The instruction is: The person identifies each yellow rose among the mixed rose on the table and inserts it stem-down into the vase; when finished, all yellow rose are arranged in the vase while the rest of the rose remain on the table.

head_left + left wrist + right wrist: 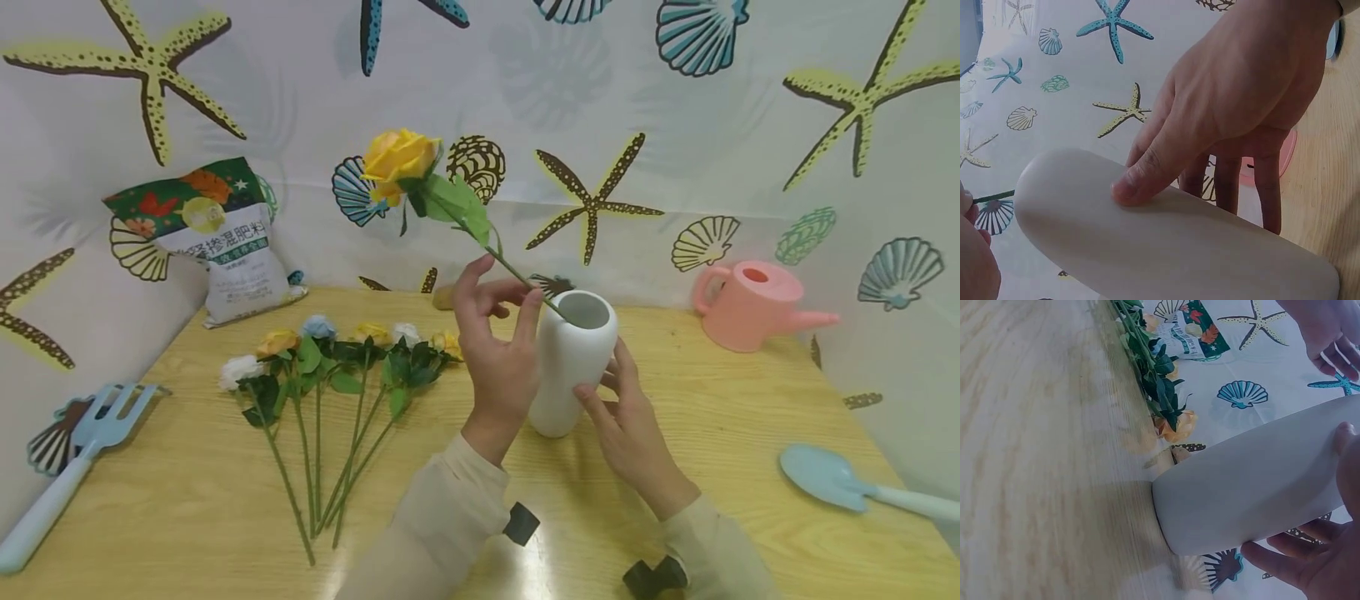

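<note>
My left hand (498,362) pinches the green stem of a yellow rose (401,157) over the white vase (566,371). The bloom leans up to the left, and the stem's lower end reaches into the vase's mouth. My right hand (633,429) holds the vase by its right side, thumb in front and fingers behind. In the left wrist view, the right hand (1229,94) has its thumb on the vase wall (1166,237); the left hand (975,250) and a bit of stem show at the edge. The vase (1254,481) stands on the table in the right wrist view.
Several artificial roses (318,354), white, yellow and blue, lie on the wooden table (187,492) to the left. A fertilizer bag (243,267) leans on the backdrop. A blue hand fork (101,429) lies left; a pink watering can (753,308) and blue trowel (825,477) are right.
</note>
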{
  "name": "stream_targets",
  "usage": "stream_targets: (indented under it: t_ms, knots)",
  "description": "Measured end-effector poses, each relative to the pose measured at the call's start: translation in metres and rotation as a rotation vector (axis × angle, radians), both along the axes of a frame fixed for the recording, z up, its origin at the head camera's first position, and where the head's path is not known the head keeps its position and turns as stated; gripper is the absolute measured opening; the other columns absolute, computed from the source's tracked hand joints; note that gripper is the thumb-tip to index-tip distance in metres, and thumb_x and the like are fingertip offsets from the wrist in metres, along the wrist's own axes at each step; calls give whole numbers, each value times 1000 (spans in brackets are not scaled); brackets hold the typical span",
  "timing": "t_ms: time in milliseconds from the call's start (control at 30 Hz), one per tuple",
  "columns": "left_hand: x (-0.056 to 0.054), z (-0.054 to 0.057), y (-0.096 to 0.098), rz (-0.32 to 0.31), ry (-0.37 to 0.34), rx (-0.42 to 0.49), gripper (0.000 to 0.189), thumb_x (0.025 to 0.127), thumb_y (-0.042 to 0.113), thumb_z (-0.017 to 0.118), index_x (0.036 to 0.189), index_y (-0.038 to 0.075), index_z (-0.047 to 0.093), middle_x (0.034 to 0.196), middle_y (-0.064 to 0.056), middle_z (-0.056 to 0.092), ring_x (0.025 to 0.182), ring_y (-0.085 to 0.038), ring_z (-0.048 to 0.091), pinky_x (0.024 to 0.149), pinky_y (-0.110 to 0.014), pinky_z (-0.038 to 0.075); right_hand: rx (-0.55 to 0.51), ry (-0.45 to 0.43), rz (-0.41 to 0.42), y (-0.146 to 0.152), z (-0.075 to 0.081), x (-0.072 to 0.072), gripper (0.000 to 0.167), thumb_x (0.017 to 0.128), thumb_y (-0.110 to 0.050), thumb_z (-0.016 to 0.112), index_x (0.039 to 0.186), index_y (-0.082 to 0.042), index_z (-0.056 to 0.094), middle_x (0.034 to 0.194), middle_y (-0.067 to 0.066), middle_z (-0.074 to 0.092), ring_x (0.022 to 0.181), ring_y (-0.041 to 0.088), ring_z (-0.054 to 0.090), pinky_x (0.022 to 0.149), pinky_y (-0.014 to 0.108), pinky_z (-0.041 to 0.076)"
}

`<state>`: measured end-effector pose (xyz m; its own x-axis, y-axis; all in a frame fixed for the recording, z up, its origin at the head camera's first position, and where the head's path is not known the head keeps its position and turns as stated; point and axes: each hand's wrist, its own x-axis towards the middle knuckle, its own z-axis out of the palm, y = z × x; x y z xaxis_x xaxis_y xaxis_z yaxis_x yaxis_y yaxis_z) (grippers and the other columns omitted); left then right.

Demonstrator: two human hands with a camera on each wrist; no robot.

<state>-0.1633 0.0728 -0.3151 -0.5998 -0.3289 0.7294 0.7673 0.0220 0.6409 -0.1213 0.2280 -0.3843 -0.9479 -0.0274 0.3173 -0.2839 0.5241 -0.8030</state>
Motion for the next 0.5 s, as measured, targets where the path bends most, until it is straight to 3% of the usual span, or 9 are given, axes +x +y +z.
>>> stream_targets:
  t_ms: [233, 500]
  knots:
    - [0, -1, 6, -27, -96, -98, 46, 95, 5, 67, 136, 3, 46, 98, -16, 68, 97, -27, 62, 84, -36, 39, 13, -4, 7, 1, 0, 0, 78, 104, -23, 57, 163, -27, 6, 151, 25, 46, 131, 46, 54, 94, 58, 55]
    - [-1, -1, 9, -29, -162, -174, 38, 94, 4, 68, 129, 3, 55, 100, -15, 69, 102, -26, 63, 86, -36, 47, 15, 4, 12, 1, 1, 0, 77, 104, -22, 57, 163, -25, 6, 150, 24, 46, 131, 46, 54, 95, 58, 55]
